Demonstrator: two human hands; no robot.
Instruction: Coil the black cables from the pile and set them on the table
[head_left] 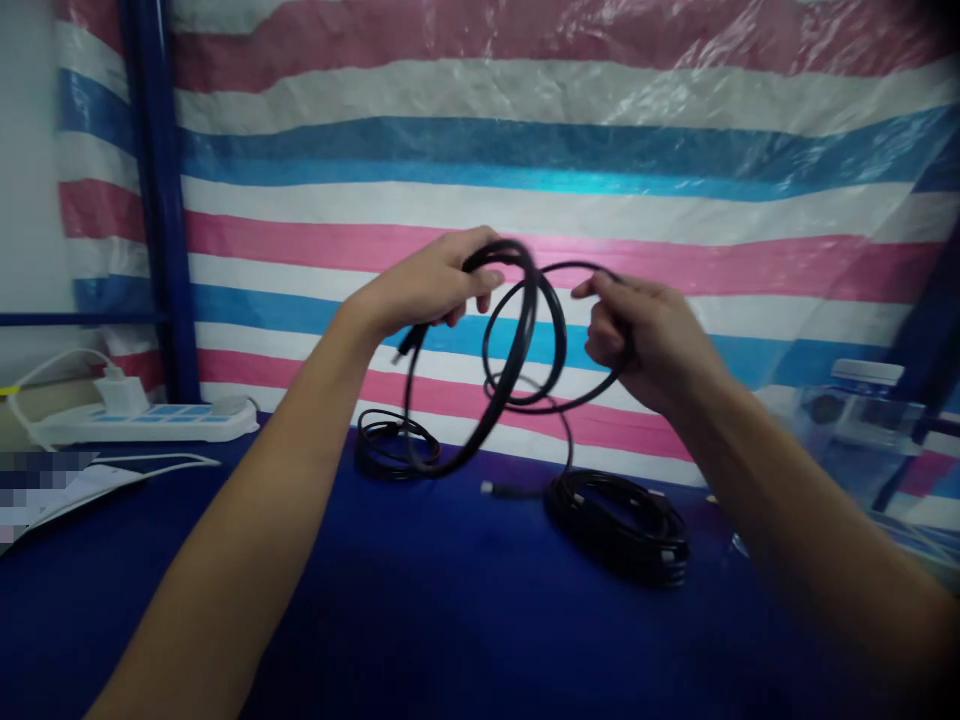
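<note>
Both my hands hold a black cable in the air above a blue table. My left hand is closed round the top of its loops, with a plug end hanging below it. My right hand pinches another loop of the same cable on the right. From the loops the cable trails down to the table. A small coil of black cable lies behind my left forearm. A larger black coil lies under my right wrist, with a light connector end beside it.
A white power strip with a white charger plugged in sits at the far left, with white papers in front. A clear plastic container stands at the right. A striped tarp hangs behind the table, beside a blue post.
</note>
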